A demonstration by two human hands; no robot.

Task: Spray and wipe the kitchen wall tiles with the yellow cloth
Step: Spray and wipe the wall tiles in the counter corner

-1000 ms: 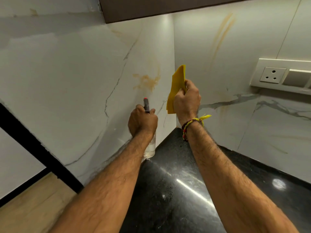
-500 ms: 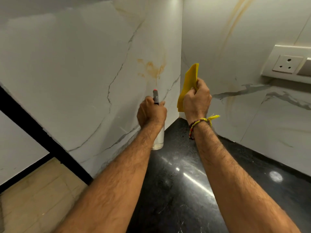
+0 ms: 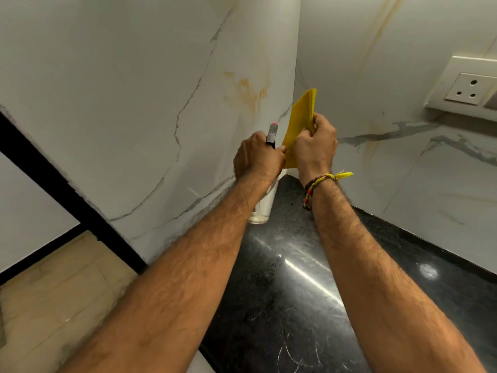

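White marble-look wall tiles (image 3: 129,109) met in a corner above a glossy black tabletop (image 3: 295,305), and an orange-brown stain (image 3: 248,92) ran down the left-hand tile close to that corner. More faint yellowish streaks showed on the right-hand wall, where a white socket plate (image 3: 468,88) sat well off to the side.

The person's left hand (image 3: 256,157) was wrapped around the neck of a clear spray bottle (image 3: 262,208), fingers closed about it, the dark nozzle (image 3: 272,131) with its red tip poking up above the knuckles and aimed roughly at the stain. The bottle's base hung just above the tabletop, or perhaps touched it; I could not tell which. The right hand (image 3: 314,146), a braided thread band (image 3: 316,188) at its wrist, was pinched shut on the yellow cloth (image 3: 300,122), which stood up folded flat, in front of the corner and just beside the left hand's knuckles.

That cloth looked thin, soft and light, folded into a flat pad that held its shape only because it was gripped low down. I judged it would flop if held by one edge, so the sensible hold was a flat palm behind the pad, pressing it to the tile. The bottle seemed light plastic and nearly empty, easy in one hand, best gripped at the neck with a finger free for the trigger. The tiles looked smooth and glazed, so wet spray would likely run down toward the tabletop.
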